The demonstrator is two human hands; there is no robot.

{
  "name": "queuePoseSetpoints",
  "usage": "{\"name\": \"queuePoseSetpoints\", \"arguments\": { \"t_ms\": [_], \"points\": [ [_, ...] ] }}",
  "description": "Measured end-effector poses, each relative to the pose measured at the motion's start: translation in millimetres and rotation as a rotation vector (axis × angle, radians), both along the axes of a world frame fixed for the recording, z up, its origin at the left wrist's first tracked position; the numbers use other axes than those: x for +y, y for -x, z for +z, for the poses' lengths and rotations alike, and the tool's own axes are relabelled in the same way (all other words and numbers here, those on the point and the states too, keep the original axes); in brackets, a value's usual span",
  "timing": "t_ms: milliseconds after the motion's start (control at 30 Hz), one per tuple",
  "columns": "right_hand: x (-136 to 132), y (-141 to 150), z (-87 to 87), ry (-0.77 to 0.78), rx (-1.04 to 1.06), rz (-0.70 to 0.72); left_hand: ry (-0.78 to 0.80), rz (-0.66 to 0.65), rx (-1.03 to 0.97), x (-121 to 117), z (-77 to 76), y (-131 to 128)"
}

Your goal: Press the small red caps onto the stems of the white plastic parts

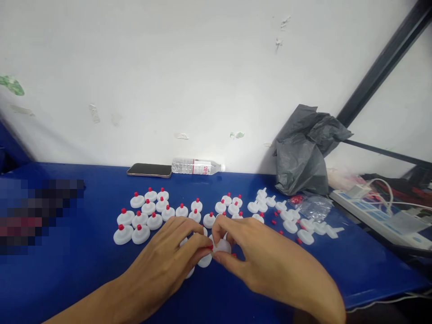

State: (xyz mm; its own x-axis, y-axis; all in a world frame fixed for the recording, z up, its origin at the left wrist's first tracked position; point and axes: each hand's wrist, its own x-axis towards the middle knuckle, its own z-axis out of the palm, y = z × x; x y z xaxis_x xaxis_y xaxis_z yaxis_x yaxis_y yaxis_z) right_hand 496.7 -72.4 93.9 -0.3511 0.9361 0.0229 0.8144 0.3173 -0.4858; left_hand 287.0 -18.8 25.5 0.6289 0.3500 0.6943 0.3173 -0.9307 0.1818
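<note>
Near the front of the blue table (67,279), my two hands meet over a white spout lid (223,246). My right hand (256,252) is closed around this lid, thumb and fingers on its sides. Thumb and forefinger of my left hand (172,249) pinch a small red cap (211,247) at the lid's spout end; whether it is seated there is hidden by the fingertips. Around and behind my hands stand several white lids with red tips (141,234), mostly upright. To the right lie bare white spout lids (305,236) and loose red caps (274,222).
A phone (149,170) and a clear water bottle (197,166) lie against the wall. At the right are a grey plastic bag (300,153), a clear bag (315,207) with red caps beside it, and a power strip (381,220) with cables. Something blurred lies far left.
</note>
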Motion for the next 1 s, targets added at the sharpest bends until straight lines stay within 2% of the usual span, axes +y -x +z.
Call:
{"name": "queuePoseSetpoints", "arguments": {
  "t_ms": [300,500,1000],
  "points": [
    [4,-5,-0.5,-0.046,0.023,0.013,-0.009,0.044,-0.006,4,0.4,2],
    [1,0,0.9,-0.068,0.022,0.009,-0.095,0.081,0.013,6,2.5,4],
    [1,17,3.4,-0.210,-0.002,0.166,0.170,0.038,-0.040,1,4.8,9]
  ]
}}
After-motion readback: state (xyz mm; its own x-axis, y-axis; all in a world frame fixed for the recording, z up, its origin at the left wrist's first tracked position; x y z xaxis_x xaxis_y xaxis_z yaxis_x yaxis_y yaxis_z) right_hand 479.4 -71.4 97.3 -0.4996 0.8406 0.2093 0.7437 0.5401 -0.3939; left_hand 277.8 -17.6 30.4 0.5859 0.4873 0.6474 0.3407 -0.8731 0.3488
